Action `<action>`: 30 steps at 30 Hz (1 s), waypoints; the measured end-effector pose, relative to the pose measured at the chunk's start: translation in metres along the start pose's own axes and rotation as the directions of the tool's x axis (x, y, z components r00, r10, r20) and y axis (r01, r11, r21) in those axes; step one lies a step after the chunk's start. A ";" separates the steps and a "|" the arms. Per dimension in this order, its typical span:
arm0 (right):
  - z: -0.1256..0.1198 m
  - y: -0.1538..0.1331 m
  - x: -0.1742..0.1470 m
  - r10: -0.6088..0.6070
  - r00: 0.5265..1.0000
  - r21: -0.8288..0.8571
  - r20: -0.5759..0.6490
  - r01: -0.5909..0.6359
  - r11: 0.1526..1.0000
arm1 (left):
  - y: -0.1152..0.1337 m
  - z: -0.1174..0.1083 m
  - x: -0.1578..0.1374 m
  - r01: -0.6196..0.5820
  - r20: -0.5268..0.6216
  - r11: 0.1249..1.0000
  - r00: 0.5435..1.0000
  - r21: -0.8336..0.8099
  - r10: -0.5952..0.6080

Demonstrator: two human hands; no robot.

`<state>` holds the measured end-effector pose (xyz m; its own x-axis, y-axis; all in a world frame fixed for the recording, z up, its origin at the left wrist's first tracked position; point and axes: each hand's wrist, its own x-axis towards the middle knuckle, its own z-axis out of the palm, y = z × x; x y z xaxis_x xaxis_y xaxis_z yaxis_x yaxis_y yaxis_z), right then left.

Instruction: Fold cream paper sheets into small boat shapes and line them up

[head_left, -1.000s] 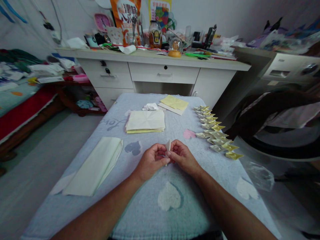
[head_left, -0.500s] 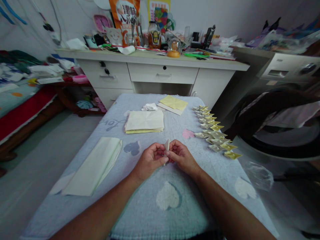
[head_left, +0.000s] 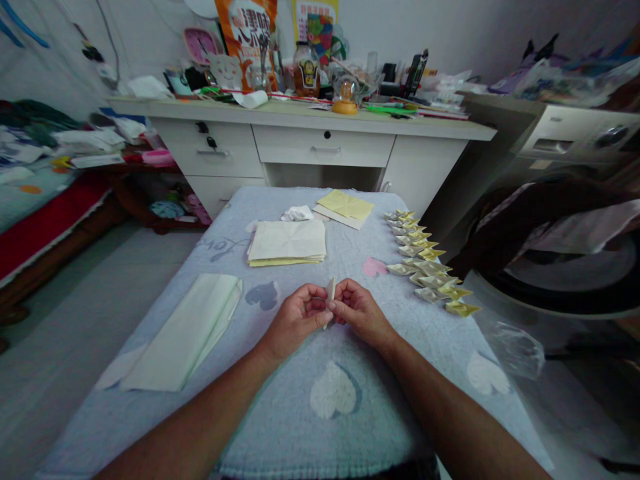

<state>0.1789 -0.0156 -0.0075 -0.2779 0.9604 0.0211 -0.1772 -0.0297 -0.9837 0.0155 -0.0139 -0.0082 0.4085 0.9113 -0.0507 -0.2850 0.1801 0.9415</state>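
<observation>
Between my two hands, above the middle of the cloth-covered table, a small folded piece of paper (head_left: 331,288) stands on edge. My left hand (head_left: 304,312) pinches it from the left side, thumb in front. From the right, my right hand (head_left: 357,308) grips the same paper with thumb and fingers, which hide much of it. Beyond the hands lies a stack of creased paper sheets (head_left: 287,241), white on top with yellow below. Several folded paper boats (head_left: 431,280), white and yellow, stand in a row along the right side of the table.
A large folded pale sheet (head_left: 185,337) lies at the left. Toward the back are a crumpled white paper (head_left: 297,213) and a yellow sheet (head_left: 345,204) over a white one. A cluttered desk (head_left: 300,120) stands behind, and a washing machine (head_left: 565,200) at the right.
The whole view has shifted slightly. Both hands keep hold of the folded paper in nearly the same place, with hardly any movement of the fingers.
</observation>
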 end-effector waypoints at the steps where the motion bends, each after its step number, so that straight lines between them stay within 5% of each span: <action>1: 0.000 0.000 0.000 0.003 1.000 0.000 -0.003 -0.003 1.000 | 0.000 0.000 0.000 0.006 0.009 1.000 1.000 -0.004 -0.006; 30: 0.000 0.005 0.003 0.007 1.000 -0.032 -0.016 -0.007 0.999 | 0.002 -0.002 0.000 0.032 -0.020 0.999 0.999 -0.009 -0.032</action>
<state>0.1772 -0.0126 -0.0119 -0.2642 0.9644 0.0114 -0.1450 -0.0280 -0.9890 0.0129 -0.0129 -0.0074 0.4005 0.9121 -0.0874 -0.2793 0.2123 0.9364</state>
